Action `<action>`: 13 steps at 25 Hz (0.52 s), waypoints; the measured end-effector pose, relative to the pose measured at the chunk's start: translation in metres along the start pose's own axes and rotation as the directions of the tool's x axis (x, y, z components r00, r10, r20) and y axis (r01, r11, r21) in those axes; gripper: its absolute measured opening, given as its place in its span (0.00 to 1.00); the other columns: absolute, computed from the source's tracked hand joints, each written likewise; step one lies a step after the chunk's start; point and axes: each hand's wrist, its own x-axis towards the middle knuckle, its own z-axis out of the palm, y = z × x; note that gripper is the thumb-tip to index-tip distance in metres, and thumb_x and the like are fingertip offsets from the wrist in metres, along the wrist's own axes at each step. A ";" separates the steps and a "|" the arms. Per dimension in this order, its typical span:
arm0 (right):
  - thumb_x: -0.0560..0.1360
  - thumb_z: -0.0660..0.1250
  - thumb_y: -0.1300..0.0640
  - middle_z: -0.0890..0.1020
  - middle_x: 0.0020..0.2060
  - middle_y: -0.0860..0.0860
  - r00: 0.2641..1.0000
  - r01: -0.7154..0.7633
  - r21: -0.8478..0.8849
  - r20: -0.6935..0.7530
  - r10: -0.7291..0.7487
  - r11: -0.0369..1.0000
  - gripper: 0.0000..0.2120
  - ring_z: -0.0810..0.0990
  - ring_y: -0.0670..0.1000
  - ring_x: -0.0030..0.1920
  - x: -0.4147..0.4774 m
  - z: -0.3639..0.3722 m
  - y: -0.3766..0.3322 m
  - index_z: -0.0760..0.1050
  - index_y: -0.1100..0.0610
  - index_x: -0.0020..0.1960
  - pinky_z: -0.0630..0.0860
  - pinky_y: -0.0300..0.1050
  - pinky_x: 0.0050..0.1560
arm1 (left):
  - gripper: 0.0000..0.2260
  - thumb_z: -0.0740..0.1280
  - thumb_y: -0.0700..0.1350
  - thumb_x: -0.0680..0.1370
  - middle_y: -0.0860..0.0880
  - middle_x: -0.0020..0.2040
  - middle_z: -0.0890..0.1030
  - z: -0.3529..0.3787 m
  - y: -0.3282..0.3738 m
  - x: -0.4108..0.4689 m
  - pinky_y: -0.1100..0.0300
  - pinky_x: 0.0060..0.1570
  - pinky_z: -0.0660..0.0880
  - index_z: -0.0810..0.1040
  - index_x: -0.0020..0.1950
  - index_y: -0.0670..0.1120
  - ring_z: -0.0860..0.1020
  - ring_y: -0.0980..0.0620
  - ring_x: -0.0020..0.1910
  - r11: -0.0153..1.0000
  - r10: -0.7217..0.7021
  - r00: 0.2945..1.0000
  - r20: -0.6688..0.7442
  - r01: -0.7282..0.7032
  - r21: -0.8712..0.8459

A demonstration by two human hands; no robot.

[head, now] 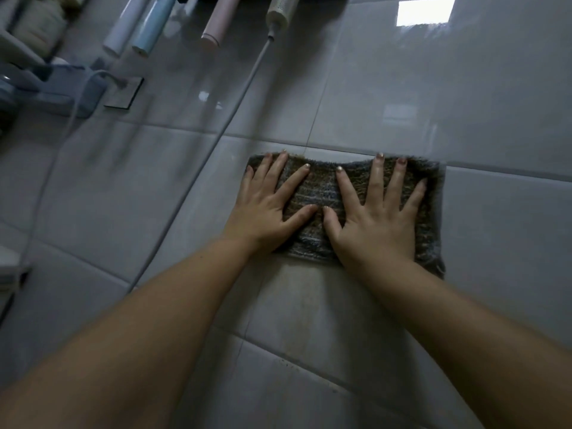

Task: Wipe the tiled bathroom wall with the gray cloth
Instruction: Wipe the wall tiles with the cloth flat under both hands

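Observation:
A folded gray cloth (325,187) lies flat against the glossy gray tiled wall (402,97), just below a horizontal grout line. My left hand (269,202) presses on the cloth's left half with fingers spread and straight. My right hand (377,209) presses flat on the right half, fingers also spread. The two thumbs nearly meet at the cloth's middle. Both forearms reach in from the bottom of the view.
Several electric toothbrush handles (216,23) hang along the top left. A white cable (229,119) runs from one diagonally down the wall, left of my left hand. A wall socket plate (123,92) and a shelf with items (34,41) sit at the upper left.

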 end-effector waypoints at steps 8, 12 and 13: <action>0.74 0.51 0.39 0.57 0.76 0.63 0.989 0.103 0.063 -0.111 -0.096 0.993 0.32 0.50 0.68 0.76 -0.057 0.029 -0.055 0.62 0.48 0.76 0.41 0.71 0.71 | 0.31 0.49 0.68 0.79 0.45 0.81 0.53 0.007 -0.041 -0.082 0.36 0.76 0.47 0.56 0.79 0.55 0.48 0.44 0.80 0.998 0.050 0.998 -0.038 -0.049 0.028; 0.74 0.51 0.40 0.58 0.76 0.63 0.983 0.150 0.087 -0.120 -0.140 0.985 0.31 0.52 0.68 0.76 -0.099 0.036 -0.068 0.64 0.49 0.75 0.43 0.71 0.72 | 0.31 0.52 0.66 0.80 0.44 0.81 0.54 0.013 -0.040 -0.129 0.34 0.74 0.50 0.58 0.79 0.53 0.49 0.43 0.80 0.998 0.047 0.998 -0.036 -0.045 0.040; 0.74 0.51 0.40 0.59 0.76 0.63 0.982 0.162 0.090 -0.117 -0.151 0.983 0.31 0.53 0.68 0.76 -0.108 0.037 -0.069 0.64 0.49 0.75 0.44 0.71 0.72 | 0.31 0.53 0.65 0.79 0.44 0.81 0.54 0.014 -0.036 -0.138 0.33 0.74 0.50 0.58 0.79 0.53 0.49 0.43 0.80 0.999 0.036 0.999 -0.036 -0.034 0.037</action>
